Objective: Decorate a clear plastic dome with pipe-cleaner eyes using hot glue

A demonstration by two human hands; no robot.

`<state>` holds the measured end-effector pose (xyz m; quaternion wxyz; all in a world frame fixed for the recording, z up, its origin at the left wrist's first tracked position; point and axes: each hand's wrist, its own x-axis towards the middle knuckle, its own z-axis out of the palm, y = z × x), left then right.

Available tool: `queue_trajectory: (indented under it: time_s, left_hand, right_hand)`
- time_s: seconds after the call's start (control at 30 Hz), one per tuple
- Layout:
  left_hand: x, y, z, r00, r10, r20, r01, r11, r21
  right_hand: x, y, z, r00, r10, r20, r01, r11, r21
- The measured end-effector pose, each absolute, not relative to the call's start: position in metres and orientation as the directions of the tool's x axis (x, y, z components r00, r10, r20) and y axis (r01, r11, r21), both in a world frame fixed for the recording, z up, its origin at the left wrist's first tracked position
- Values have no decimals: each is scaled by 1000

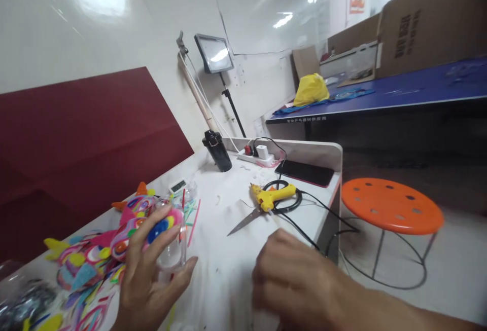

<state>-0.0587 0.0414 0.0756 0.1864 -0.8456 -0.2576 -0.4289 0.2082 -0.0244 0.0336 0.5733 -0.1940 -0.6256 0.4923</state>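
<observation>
My left hand is curled around a clear plastic bottle, with the thumb on its right side. Pink, yellow and blue felt shows between the fingers at the bottle's upper end. Just left of that hand lies a heap of colourful felt fish-like crafts with orange and yellow tips. My right hand is closed and smeared by motion over the table's front part; its fingertips are hidden, so anything in them cannot be seen. Beyond it rest a yellow glue gun and scissors with a pointed blade.
On the white table are a black phone, a power strip, a black cylinder and a small digital display. Cables hang over the right edge. An orange stool stands right, before a blue table with cardboard boxes.
</observation>
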Motion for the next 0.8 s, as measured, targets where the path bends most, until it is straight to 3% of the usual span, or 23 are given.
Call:
queue_trajectory:
  time_s: [0.03, 0.07, 0.1, 0.17, 0.37, 0.47, 0.63, 0.7, 0.8]
  left_hand:
    - [-58, 42, 75, 500, 275, 821, 601, -793, -101]
    - [-57, 42, 73, 504, 276, 819, 606, -788, -107]
    - [-56, 43, 71, 508, 286, 812, 609, -786, -104]
    - [-54, 44, 66, 510, 326, 796, 614, -786, -71]
    - [-50, 51, 49, 509, 462, 726, 613, -787, 71]
    - [-43, 54, 45, 433, 548, 715, 533, -796, 288]
    - [-28, 59, 43, 224, 825, 518, 193, -559, 806]
    - [-23, 61, 44, 212, 890, 403, 49, -422, 905]
    - [-18, 62, 45, 184, 928, 324, -117, -306, 945]
  right_hand:
    - [221, -19, 31, -311, 786, 534, -27, 554, -832]
    - [233, -12, 27, -311, 777, 548, 265, 624, -735]
    - [244, -3, 22, -308, 764, 567, 457, 641, -616]
    - [263, 20, 12, -271, 758, 593, 651, 598, -468]
    - [282, 92, -5, -350, 823, 447, 847, 482, -224]
    - [278, 110, -8, -374, 834, 405, 855, 479, -196]
    - [272, 122, -14, -435, 841, 322, 864, 490, -113]
    - [270, 124, -14, -454, 842, 292, 866, 494, -78]
    - [268, 125, -10, -463, 846, 264, 872, 488, -39]
